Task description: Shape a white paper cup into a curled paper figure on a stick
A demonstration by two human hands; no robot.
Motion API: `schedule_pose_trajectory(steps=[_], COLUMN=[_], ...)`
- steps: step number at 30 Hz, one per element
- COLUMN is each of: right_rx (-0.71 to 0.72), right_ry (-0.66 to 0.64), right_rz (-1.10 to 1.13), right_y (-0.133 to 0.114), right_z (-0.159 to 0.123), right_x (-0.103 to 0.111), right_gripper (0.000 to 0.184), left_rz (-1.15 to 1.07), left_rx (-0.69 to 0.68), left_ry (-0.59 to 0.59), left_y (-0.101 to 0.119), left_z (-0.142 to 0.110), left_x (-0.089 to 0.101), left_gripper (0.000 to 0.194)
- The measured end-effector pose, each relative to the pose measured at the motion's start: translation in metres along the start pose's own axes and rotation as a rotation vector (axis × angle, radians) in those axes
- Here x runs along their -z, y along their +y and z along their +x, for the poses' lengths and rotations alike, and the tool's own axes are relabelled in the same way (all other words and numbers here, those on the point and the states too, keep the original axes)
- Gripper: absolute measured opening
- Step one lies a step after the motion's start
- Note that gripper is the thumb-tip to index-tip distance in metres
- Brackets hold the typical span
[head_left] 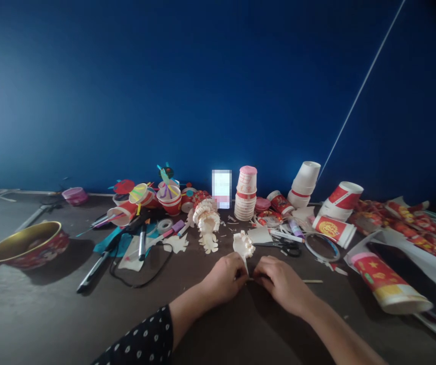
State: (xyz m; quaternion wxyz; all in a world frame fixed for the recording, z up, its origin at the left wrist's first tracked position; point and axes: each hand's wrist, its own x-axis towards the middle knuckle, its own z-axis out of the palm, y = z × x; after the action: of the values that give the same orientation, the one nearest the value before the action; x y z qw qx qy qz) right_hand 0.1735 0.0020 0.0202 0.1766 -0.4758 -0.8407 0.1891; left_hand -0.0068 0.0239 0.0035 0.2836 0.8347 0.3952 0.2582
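The left hand [223, 279] and the right hand [282, 284] are close together, near the middle of a dark brown table [50, 319]. A white paper cup piece [242, 246] with curly cut edges stands up just above them. Its thin end goes down to the place where the hands meet. The left hand makes a narrow pinch on that thin end. The right hand is curled in right beside it, but its fingers are hidden, so I cannot tell if it holds the paper too. The left arm has a dark sleeve with white dots [142, 337].

A thin wooden stick [312, 281] lies near the right hand. Black scissors [280, 246] lie farther away, past the paper piece. Just to the far left of the hands sits a curly paper cup craft [206, 223]. A tall stack of paper cups [245, 197] stands behind it, and white cups [303, 185] lean to its right.

On the left are a black marker [142, 243], a roll of tape [164, 225], a black pen [92, 271] and a gold and red bowl [28, 245] on its side. Colorful cup toys [149, 195] sit at the far side. On the right, a big red and yellow paper cup [387, 284] lies down near red wrapping paper [400, 228]. A blue wall [202, 86] rises behind the table.
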Motion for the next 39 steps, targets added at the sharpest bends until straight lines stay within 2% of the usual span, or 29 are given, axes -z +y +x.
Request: schedule_pose_trajectory(steps=[11, 20, 30, 39], right_rx=[0.026, -0.008, 0.053, 0.036], right_ry=[0.025, -0.077, -0.124, -0.135], right_rz=[-0.063, -0.266, -0.425, -0.455], right_y=[-0.007, -0.019, -0.022, -0.03], right_z=[-0.001, -0.002, -0.003, -0.004], right_x=[0.001, 0.002, 0.0, -0.001], right_gripper=[0.02, 0.019, 0.025, 0.027], left_rz=[0.076, 0.078, 0.081, 0.039], left_rx=[0.018, 0.004, -0.01, -0.031], left_ry=[0.03, 0.023, 0.017, 0.04], left_y=[0.0, 0.0, -0.001, -0.001], left_z=[-0.002, -0.001, -0.001, -0.002], left_x=[-0.004, -0.004, -0.004, -0.002], left_gripper=[0.014, 0.015, 0.019, 0.018])
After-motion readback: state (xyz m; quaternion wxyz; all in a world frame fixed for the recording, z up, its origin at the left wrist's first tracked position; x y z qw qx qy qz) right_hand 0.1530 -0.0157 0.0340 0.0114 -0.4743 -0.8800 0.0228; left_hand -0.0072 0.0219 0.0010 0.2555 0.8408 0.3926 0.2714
